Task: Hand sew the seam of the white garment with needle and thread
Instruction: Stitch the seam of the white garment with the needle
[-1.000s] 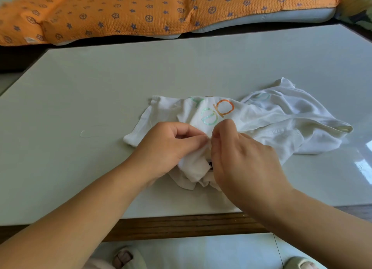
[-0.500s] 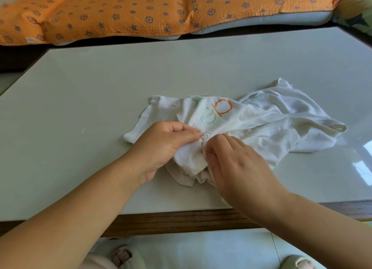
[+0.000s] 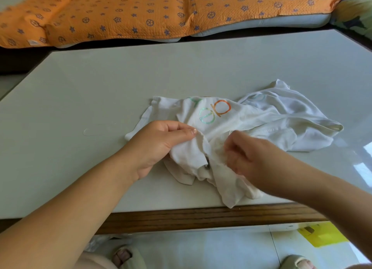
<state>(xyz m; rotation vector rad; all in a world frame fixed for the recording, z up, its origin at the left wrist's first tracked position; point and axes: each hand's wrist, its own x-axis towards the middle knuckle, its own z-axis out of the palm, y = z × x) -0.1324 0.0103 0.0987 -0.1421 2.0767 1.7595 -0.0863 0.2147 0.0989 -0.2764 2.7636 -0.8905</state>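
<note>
The white garment (image 3: 251, 115), printed with orange and green letters, lies crumpled on the pale table (image 3: 181, 67) near its front edge. My left hand (image 3: 161, 142) grips a bunched fold of the garment between thumb and fingers. My right hand (image 3: 247, 156) is blurred and sits just to the right of that fold. It hovers over the cloth with its fingers curled and the tips pinched together. The needle in that pinch is too small to make out. A faint pale thread arcs beside it.
A loose loop of thread (image 3: 90, 131) lies on the table left of the garment. An orange patterned quilt (image 3: 161, 11) covers the seat behind the table. The table's wooden front edge (image 3: 201, 214) is close to me. On the floor below are a yellow object (image 3: 320, 236) and my slippered feet (image 3: 124, 256).
My right hand has drawn away to the right from the left hand, which it touched before. More cloth now hangs toward the front edge. The left hand keeps its hold.
</note>
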